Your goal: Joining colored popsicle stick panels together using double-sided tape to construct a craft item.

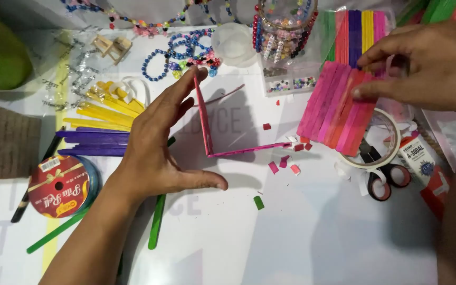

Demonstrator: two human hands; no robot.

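Left hand steadies one pink corner piece; two green sticks nearby.

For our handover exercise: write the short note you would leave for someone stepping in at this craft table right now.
Left hand: open, fingers steadying an upright pink stick wall that meets a second pink wall at a corner.
Right hand: pinch grip on a flat pink-and-orange stick panel, held above the tape roll.
Done: two walls joined.
Left: the held panel is not yet attached.
Nearby: scissors, glue tube, yellow and purple sticks.
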